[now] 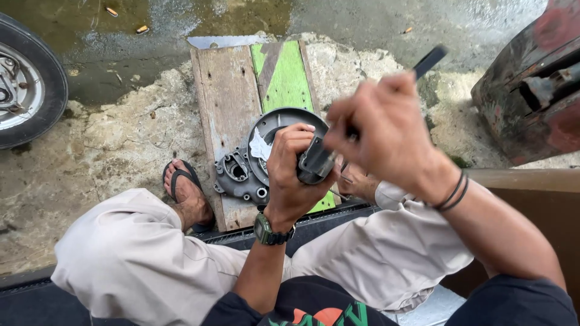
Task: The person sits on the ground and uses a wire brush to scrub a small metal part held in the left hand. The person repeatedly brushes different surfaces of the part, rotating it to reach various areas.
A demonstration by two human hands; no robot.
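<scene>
Raised hands: left hand [290, 166] grips metal part [315, 162], right hand [386, 130] holds tool [430, 60].

Wooden board [229, 96], grey engine cover [254, 163] on it

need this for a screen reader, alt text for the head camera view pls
Seen from above, a seated person's left hand grips a small grey metal part while the right hand works a dark-handled tool at it. Below lies a grey engine cover on a wooden board; a wheel stands far left.
</scene>
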